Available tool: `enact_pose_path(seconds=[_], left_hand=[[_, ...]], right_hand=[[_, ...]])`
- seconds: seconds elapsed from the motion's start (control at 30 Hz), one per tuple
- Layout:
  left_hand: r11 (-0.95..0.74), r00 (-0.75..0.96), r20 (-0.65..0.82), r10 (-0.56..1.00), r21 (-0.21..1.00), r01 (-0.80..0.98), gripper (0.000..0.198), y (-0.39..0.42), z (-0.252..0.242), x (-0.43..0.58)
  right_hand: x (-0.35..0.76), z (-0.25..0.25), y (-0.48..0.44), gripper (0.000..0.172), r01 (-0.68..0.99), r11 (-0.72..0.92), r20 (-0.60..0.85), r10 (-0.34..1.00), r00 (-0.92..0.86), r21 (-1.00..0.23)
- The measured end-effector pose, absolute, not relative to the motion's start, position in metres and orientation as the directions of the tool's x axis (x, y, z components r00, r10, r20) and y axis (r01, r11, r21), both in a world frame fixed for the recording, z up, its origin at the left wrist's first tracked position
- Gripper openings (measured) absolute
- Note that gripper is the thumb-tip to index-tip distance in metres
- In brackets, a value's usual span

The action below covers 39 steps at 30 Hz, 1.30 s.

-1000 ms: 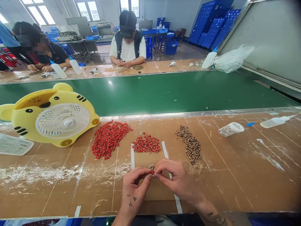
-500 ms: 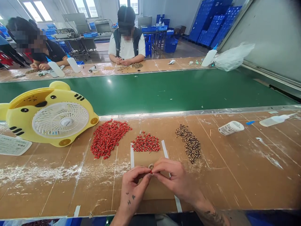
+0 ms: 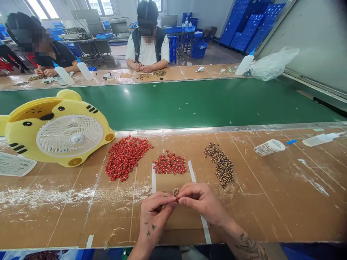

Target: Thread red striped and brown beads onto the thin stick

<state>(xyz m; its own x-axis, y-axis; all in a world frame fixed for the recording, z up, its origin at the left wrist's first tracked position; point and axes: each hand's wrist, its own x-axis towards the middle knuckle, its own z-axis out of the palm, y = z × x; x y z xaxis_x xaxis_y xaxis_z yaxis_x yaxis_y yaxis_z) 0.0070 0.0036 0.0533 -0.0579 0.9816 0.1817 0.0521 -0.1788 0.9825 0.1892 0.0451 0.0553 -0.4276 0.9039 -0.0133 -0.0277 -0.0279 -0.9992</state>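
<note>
A long green conveyor [image 3: 173,104] runs between two cardboard-covered benches; across it a co-worker [image 3: 148,47] sits with both hands together at the far bench, and stacked blue crates [image 3: 257,29] stand further back, their contents out of sight. On the near bench [image 3: 271,202] a yellow tiger-shaped fan [image 3: 69,135] stands at the left; a squeeze bottle [image 3: 320,139] lies at the right, with a tape roll [image 3: 269,147] just beside it. Three loose heaps lie in a row, uncontained: a large red one [image 3: 125,157], a smaller red one [image 3: 170,163] and a brown one [image 3: 221,164]. Below the smaller red heap is a cardboard sheet [image 3: 173,198], and the left hand [image 3: 154,216] and right hand [image 3: 200,202] are closed over it, fingertips meeting; together they pinch a small ring [image 3: 176,192] and a red bead [image 3: 176,199], held just above the sheet; the fingers hide most of the bead, and the ring's material is hard to make out; whether the two are joined, I cannot tell.
</note>
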Motion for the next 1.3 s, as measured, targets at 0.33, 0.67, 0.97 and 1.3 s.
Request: enact_pose_path(seconds=[0.33, 0.67, 0.97, 1.3], left_hand=[[-0.342, -0.028, 0.352, 0.935, 0.923, 0.177, 0.025, 0.004, 0.062, 0.014], [-0.312, 0.112, 0.292, 0.95, 0.862, 0.401, 0.016, 0.035, 0.045, 0.01], [-0.26, 0.104, 0.274, 0.956, 0.635, 0.727, 0.02, 0.092, 0.024, -0.014], [-0.132, 0.099, 0.129, 0.987, 0.281, 0.951, 0.028, 0.084, 0.025, -0.095]], right_hand=[[0.197, 0.06, 0.043, 0.023, 0.029, 0.015, 0.0, 0.896, -0.444, -0.999], [0.206, 0.051, 0.06, 0.019, 0.258, 0.075, -0.034, 0.917, -0.396, -0.963], [0.234, 0.037, 0.06, 0.024, 0.332, 0.162, 0.052, 0.948, -0.315, -0.929], [0.216, 0.035, 0.064, 0.019, 0.408, 0.071, -0.1, 0.918, -0.385, -0.91]])
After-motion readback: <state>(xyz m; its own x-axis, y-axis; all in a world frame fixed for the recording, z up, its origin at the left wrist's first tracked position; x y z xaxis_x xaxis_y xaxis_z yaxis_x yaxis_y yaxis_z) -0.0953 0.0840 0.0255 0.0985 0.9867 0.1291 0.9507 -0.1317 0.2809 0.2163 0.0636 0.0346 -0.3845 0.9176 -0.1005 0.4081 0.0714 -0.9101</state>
